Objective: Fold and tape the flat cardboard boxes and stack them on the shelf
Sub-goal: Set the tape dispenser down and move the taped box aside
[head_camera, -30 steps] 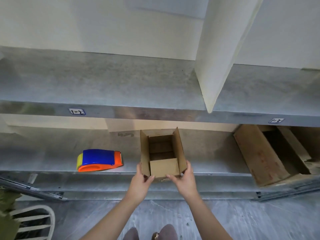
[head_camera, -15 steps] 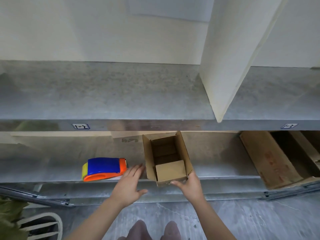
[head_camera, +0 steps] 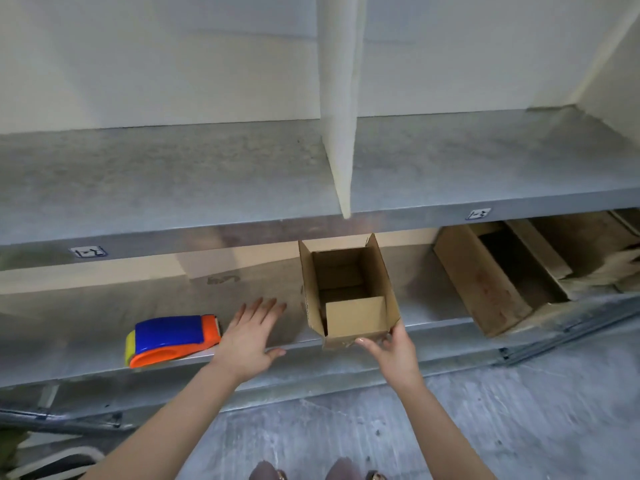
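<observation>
Lower shelf, middle band of the frame: bare metal shows between the tape dispenser at lower left and the small open cardboard box at centre. The left hand, fingers spread, occupies this gap just beside the dispenser. A 2nd bare strip separates that box from the large cardboard box at right. The upper shelf overhangs as a low ceiling. Above it, 1 white divider at top centre splits 2 bays.

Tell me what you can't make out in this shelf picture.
Head view:
Small box bottom, taped or not: faces away.
Shelf labels: too small, blurred.
Large box: cut off by the right edge.
Tape dispenser roll: hidden by its casing.
</observation>
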Motion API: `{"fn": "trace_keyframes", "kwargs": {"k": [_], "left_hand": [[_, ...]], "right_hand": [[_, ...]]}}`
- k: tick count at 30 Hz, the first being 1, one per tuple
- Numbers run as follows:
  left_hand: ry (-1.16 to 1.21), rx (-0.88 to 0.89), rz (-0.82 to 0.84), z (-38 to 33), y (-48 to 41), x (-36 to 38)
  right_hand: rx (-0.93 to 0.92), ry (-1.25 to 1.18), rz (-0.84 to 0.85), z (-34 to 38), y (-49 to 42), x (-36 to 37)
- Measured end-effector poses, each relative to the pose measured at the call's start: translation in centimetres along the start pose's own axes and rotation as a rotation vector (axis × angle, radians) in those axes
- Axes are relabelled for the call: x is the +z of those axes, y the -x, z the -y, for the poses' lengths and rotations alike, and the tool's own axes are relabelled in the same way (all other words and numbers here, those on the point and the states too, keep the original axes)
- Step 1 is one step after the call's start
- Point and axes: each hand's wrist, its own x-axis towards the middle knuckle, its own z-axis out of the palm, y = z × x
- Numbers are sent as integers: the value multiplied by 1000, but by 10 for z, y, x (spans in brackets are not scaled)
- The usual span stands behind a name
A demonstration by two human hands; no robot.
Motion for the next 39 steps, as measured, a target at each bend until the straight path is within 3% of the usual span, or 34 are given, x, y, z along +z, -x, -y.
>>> {"fn": "trace_keyframes", "kwargs": {"k": [10, 16, 21, 29, 34, 39], "left_hand": [[14, 33, -30, -147, -66, 14], [197, -24, 40, -213, -91, 29], [631, -94, 108, -251, -107, 35], [745, -98, 217, -254, -129, 47], [933, -174, 281, -253, -138, 50], [1079, -97, 401, -256, -144, 50]], "right_hand": [[39, 142, 4, -14, -38, -153], [137, 261, 1, -27, -55, -187], [163, 279, -48, -32, -59, -189], [144, 354, -339, -28, -57, -166], [253, 104, -471, -22, -61, -150], [321, -7, -505, -28, -61, -141]]}}
